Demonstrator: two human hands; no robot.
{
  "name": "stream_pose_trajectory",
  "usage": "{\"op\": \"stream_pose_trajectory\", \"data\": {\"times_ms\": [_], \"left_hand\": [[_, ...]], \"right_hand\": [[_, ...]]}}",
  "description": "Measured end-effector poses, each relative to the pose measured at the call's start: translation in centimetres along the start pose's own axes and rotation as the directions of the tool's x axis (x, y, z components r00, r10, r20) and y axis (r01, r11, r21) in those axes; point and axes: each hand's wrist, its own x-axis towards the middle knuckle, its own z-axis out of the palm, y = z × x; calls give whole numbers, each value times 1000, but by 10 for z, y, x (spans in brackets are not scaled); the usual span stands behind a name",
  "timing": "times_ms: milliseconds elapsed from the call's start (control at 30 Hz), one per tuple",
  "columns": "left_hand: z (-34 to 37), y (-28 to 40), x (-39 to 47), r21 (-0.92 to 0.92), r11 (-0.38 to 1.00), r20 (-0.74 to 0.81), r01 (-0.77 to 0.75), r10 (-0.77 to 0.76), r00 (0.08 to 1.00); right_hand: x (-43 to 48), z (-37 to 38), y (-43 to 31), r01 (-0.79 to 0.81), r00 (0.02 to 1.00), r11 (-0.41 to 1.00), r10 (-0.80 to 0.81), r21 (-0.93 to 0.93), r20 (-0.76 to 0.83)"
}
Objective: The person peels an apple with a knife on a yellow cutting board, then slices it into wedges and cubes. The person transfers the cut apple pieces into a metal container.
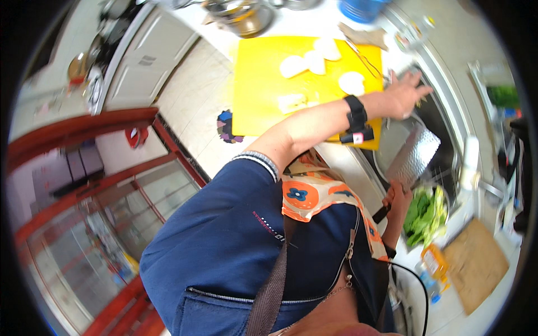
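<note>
My left hand (405,95) is held over the sink (443,126) with its fingers spread and nothing in them; a black strap with a small device is on that wrist. Below it, my right hand (397,195) grips the dark handle of a cleaver (416,155), whose wet-looking, hammered blade is over the sink. Under my left forearm lies a yellow cutting board (258,84). On it are several white vegetable pieces (294,67), their kind unclear, and paler cut bits (291,103). Leafy greens (424,214) fill a container beside my right hand.
A thin tool (362,56) and a cloth-like brown item (363,35) lie at the board's far corner. The faucet (470,168) is right of the sink. A wooden board (479,264) and an orange bottle (435,262) are at lower right. A metal pot (243,21) stands behind.
</note>
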Motion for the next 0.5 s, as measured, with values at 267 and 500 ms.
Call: {"op": "stream_pose_trajectory", "data": {"times_ms": [267,500], "left_hand": [[-93,-70,-162,-422,855,-422,300,-479,770],[-197,-102,-333,-644,615,-542,455,-787,296]], "right_hand": [[25,78,-37,146,980,957,-105,-252,169],[20,171,-47,288,827,941,-153,-176,541]]}}
